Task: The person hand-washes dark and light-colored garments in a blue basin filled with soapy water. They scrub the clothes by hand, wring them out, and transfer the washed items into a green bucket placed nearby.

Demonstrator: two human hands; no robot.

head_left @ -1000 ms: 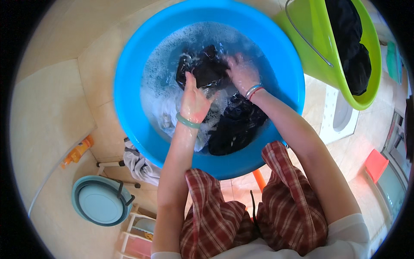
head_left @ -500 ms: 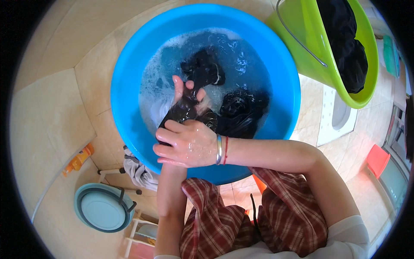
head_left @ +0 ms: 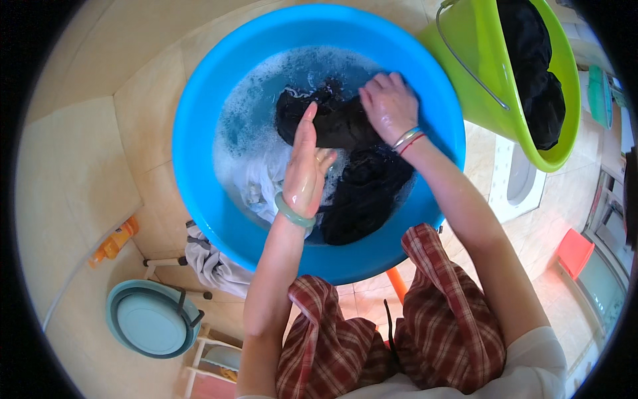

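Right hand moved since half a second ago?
Yes: against the blue basin, the right hand moved from near left to far right.

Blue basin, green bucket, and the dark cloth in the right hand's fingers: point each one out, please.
Blue basin (head_left: 195,136), head view: left side of its wall.
Green bucket (head_left: 480,41), head view: outer side wall.
Dark cloth (head_left: 342,126), head view: middle of its visible part.

We have room above the foam (head_left: 247,110) at the left inside the blue tub (head_left: 194,153); black cloth (head_left: 345,125) bars the gap from our left hand (head_left: 304,174) to right hand (head_left: 391,108); a lime-green bucket (head_left: 470,63) crowds the upper-right rim.
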